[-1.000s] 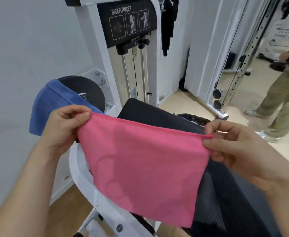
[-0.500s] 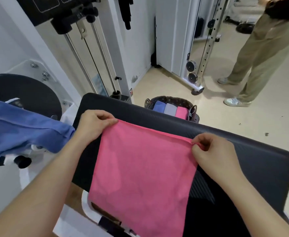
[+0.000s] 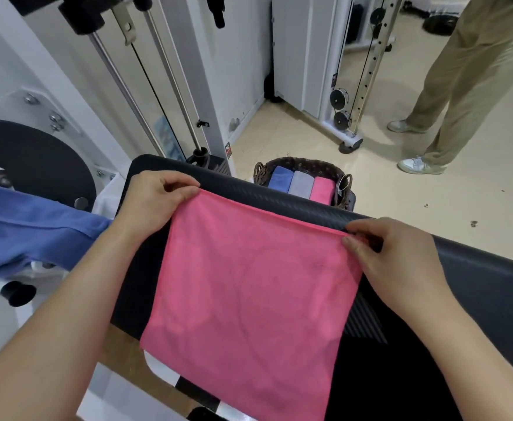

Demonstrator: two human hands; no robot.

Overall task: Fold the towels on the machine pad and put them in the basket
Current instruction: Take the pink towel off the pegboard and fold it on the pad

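A pink towel (image 3: 249, 287) lies spread on the black machine pad (image 3: 477, 287), its near edge hanging over the pad's front. My left hand (image 3: 154, 202) pinches the towel's far left corner. My right hand (image 3: 395, 256) pinches the far right corner against the pad. Beyond the pad's far edge stands a dark wicker basket (image 3: 303, 165) on the floor, holding three folded towels side by side: blue, grey and pink. A blue towel (image 3: 30, 229) hangs over the machine's arm at the left.
The white weight-stack machine (image 3: 157, 86) with its guide rods rises right behind the pad. A round black disc (image 3: 36, 165) sits at the left. A person in khaki trousers (image 3: 462, 80) stands on the beige floor at the right, near a cable tower (image 3: 349, 86).
I have lowered the pink towel from the air onto the pad and spread it flat. My view has tilted down, and the basket has come into sight.
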